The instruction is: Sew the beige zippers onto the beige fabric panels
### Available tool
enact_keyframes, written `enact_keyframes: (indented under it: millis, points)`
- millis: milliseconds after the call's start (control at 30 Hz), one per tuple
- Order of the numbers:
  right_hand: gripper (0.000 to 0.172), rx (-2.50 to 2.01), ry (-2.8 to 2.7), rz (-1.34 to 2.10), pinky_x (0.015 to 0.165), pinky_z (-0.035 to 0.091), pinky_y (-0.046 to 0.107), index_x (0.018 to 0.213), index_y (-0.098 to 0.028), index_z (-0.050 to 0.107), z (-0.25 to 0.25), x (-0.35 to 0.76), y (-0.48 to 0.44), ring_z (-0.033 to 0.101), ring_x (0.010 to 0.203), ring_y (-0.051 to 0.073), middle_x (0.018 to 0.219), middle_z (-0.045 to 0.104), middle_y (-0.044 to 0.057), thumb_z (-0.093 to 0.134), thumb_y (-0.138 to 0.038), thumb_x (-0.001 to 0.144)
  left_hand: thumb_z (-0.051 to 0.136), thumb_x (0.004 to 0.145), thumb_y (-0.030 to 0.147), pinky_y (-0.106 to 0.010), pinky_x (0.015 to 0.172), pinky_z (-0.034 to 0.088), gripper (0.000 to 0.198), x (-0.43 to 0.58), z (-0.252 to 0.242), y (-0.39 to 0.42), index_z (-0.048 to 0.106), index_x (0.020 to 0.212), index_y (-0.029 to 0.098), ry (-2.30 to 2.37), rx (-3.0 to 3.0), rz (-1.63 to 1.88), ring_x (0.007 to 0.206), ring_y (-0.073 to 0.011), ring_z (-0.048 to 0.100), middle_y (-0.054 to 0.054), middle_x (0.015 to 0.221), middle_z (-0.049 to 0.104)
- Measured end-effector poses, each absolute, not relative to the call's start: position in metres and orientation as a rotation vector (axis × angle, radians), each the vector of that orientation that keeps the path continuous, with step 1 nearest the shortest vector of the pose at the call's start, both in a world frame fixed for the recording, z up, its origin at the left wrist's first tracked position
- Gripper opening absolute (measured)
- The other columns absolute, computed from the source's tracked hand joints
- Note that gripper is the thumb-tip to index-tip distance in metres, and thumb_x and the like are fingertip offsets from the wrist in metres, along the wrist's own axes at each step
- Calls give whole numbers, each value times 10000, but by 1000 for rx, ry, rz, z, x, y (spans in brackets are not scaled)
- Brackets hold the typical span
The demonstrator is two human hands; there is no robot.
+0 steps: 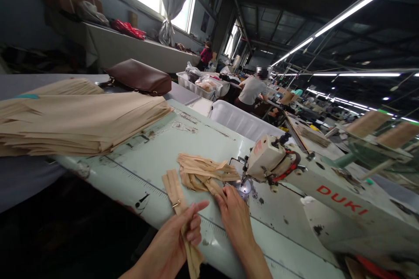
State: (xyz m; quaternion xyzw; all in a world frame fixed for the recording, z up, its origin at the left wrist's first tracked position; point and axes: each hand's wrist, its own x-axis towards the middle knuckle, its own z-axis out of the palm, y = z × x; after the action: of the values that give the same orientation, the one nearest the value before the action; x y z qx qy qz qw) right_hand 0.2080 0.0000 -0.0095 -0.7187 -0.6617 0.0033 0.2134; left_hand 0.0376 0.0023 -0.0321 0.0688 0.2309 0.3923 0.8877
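Observation:
My left hand (183, 235) is closed around a beige zipper (173, 185) with a metal pull, its tail hanging below the fist and its upper end lying on the table. The index finger points to the right. My right hand (237, 216) pinches the end of another beige zipper strip (212, 184) close to the sewing machine's (266, 159) lit needle area. Its fingertips are partly hidden. Just beyond both hands lies a loose pile of beige zippers (203, 165), some with metal pulls.
A thick stack of beige fabric pieces (81, 117) covers the table's left side, with a brown leather bag (139, 76) behind it. A white plastic bin (242, 117) stands past the far edge. Thread cones (368, 122) are at right. A person in grey (252, 91) bends over farther back.

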Motion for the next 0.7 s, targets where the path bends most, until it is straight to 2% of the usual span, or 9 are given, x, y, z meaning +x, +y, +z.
enact_keyframes:
  millis: [100,200,267,333,400,500,600,700]
  points:
    - [180,-1808,-1978,30,606,389,269,885,-206,548,5,199,-16,617,736,185,885,610,40,427,-276,999,760,856,282,-184,536,398,300,38,-21,1,706,1071,79,495,195,813,545,-48,377,29,716,470]
    - [218,-1571,-2176,336,601,392,248,833,-212,546,21,192,-31,603,711,154,854,611,12,449,-317,998,799,813,322,-190,580,445,318,37,-15,-1,723,1020,92,557,215,817,569,-62,417,21,701,498]
    - [269,-1619,-2069,496,597,390,238,800,-217,547,26,195,-32,582,683,140,782,600,-10,449,-362,1005,789,813,388,-192,571,456,336,34,-13,-1,728,986,107,618,235,829,558,-77,431,46,606,441]
    - [257,-1783,-1836,463,633,404,244,832,-217,573,23,203,-24,574,707,147,796,601,-6,460,-373,1002,771,822,421,-172,531,441,322,29,-13,-1,729,928,120,631,259,865,524,-72,410,63,554,392]
    - [154,-1889,-1703,341,710,425,267,865,-207,591,15,211,-12,584,801,174,878,607,19,556,-331,948,774,823,394,-161,567,476,268,23,-12,-1,728,919,148,603,256,933,555,-68,459,39,638,517]
    - [69,-1892,-1720,286,787,426,289,816,-197,578,2,218,1,584,886,196,918,604,33,605,-212,877,789,815,336,-208,822,547,221,14,-6,0,718,995,228,564,252,1104,869,-129,626,4,944,669]
    - [147,-1876,-1689,279,691,402,271,792,-201,534,-1,216,8,578,766,174,823,605,20,492,-219,932,774,828,332,-251,1002,497,231,6,-2,2,710,1029,238,583,314,1244,1212,-203,559,-15,1057,694]
    - [181,-1872,-1650,297,582,336,258,841,-213,496,3,210,14,549,633,163,713,585,-8,421,-308,975,751,848,328,-257,1000,504,162,0,-5,5,714,938,197,656,295,1225,1229,-229,555,-31,1077,701]
